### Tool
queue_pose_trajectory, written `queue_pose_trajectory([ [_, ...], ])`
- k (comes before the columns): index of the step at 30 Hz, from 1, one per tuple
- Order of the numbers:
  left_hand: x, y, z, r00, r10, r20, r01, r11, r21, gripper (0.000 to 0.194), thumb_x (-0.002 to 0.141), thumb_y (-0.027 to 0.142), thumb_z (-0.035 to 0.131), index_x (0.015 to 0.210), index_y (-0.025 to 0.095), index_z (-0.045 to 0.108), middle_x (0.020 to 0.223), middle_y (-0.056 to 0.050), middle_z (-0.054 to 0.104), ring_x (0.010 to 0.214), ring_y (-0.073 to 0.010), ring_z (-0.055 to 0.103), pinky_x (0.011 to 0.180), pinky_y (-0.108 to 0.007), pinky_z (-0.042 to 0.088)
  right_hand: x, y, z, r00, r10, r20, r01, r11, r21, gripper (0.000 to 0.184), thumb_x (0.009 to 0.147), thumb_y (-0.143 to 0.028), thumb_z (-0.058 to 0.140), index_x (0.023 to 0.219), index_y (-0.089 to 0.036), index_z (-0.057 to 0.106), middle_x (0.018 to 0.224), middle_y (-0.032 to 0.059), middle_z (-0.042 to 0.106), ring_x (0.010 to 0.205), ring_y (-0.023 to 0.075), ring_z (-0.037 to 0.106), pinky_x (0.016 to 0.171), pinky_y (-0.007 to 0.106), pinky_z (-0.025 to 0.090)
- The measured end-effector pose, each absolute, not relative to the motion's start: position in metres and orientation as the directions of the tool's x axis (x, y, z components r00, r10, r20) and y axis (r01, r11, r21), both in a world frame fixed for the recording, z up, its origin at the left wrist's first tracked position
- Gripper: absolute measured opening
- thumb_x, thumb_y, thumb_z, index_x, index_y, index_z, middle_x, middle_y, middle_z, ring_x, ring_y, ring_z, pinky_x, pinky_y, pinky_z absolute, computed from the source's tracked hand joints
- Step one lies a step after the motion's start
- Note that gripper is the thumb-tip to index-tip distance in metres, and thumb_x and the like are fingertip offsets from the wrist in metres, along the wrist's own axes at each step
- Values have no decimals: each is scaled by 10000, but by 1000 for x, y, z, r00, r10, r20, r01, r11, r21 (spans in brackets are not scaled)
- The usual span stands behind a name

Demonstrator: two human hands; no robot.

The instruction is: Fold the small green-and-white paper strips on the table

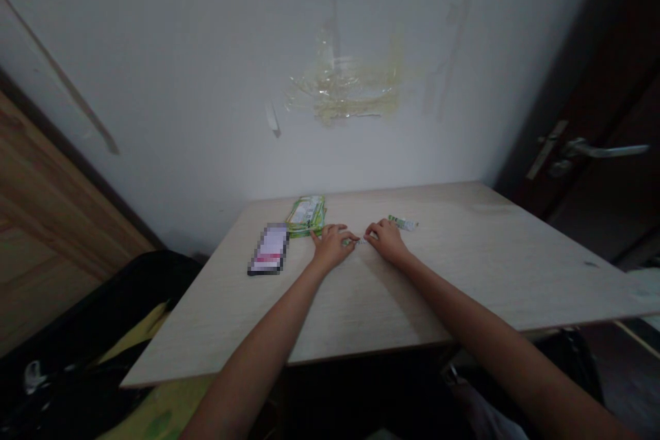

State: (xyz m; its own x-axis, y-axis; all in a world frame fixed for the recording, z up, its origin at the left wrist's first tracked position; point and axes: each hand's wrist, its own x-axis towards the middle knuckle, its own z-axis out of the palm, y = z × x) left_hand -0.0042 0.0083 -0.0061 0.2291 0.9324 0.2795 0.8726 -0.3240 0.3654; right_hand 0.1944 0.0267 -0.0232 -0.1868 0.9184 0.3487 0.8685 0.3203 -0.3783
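On the pale table, the left hand and right hand work palm-down; green packets and a phone lie left, a tube behind the right. Between them, 2 sets of fingertips seemingly pinch a small strip; light, level pressure would steady it.

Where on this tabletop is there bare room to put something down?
Widest: tabletop right of the right forearm and tube, bar a small dark spot. Smaller: between right forearm and left forearm, and from phone to near-left corner. Crowded: left of centre, where phone, green packets and left hand bunch.
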Motion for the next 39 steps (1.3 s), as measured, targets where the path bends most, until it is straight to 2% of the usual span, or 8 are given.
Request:
queue_pose_trajectory([
  [4, -6, 5, -6, 254, 929, 271, 879, -338, 337, 227, 904, 471, 606, 1066, 417, 755, 1367, -10, 611, 1341, -308, 410, 1144, -710, 95, 196, 21, -21, -242, 880, 410, 815, 413, -406, 175, 915, -274, 627, 1021, -216, 753, 1043, 92, 618, 1070, 232, 524, 971, 346, 366],
  [7, -6, 4, -7, 264, 923, 279, 887, -346, 305, 244, 918, 487, 584, 1071, 412, 758, 1401, -11, 596, 1367, -312, 384, 1153, -694, 97, 198, 17, -17, -270, 874, 404, 796, 439, -417, 153, 884, -257, 656, 966, -232, 783, 1023, 80, 624, 1049, 225, 529, 965, 342, 369],
  [11, -5, 5, -9, 272, 917, 291, 888, -355, 292, 260, 930, 511, 565, 1036, 398, 774, 1417, -2, 594, 1385, -321, 368, 1163, -692, 73, 200, 16, -13, -248, 896, 368, 825, 395, -405, 185, 904, -319, 644, 980, -257, 801, 1014, 89, 636, 1039, 236, 532, 943, 353, 368],
  [16, -4, 6, -7, 288, 915, 283, 859, -378, 347, 216, 904, 510, 616, 925, 379, 787, 1404, 29, 604, 1385, -323, 372, 1155, -712, 74, 200, 18, -15, -195, 926, 323, 858, 321, -401, 241, 934, -384, 602, 1035, -279, 793, 1019, 97, 645, 1058, 252, 524, 942, 367, 355],
  [26, 1, 3, -6, 299, 917, 265, 833, -387, 397, 199, 889, 496, 647, 921, 355, 784, 1378, 22, 619, 1357, -308, 388, 1165, -672, 80, 203, 30, -20, -184, 937, 296, 835, 308, -456, 248, 910, -381, 622, 1080, -296, 781, 1049, 87, 675, 1049, 234, 553, 957, 354, 351],
  [31, 5, 0, -6, 313, 902, 297, 833, -411, 371, 177, 889, 470, 655, 965, 350, 760, 1370, 10, 618, 1354, -303, 392, 1160, -680, 67, 204, 30, -20, -190, 928, 319, 816, 330, -475, 246, 906, -388, 621, 1065, -295, 785, 1039, 73, 686, 1038, 221, 565, 966, 352, 356],
  [36, 6, 0, -7, 284, 912, 296, 847, -383, 369, 273, 875, 469, 674, 1130, 381, 716, 1389, -22, 589, 1343, -283, 409, 1174, -639, 98, 206, 32, -21, -191, 930, 313, 807, 331, -490, 243, 888, -379, 639, 1057, -287, 787, 1032, 68, 703, 1021, 219, 587, 957, 347, 372],
  [39, 5, 1, -8, 296, 910, 292, 856, -388, 342, 255, 879, 494, 661, 1112, 417, 732, 1400, -6, 579, 1351, -290, 397, 1165, -658, 86, 204, 31, -20, -180, 931, 316, 812, 322, -487, 237, 887, -382, 640, 1044, -289, 792, 1039, 70, 705, 1033, 221, 589, 955, 345, 379],
])
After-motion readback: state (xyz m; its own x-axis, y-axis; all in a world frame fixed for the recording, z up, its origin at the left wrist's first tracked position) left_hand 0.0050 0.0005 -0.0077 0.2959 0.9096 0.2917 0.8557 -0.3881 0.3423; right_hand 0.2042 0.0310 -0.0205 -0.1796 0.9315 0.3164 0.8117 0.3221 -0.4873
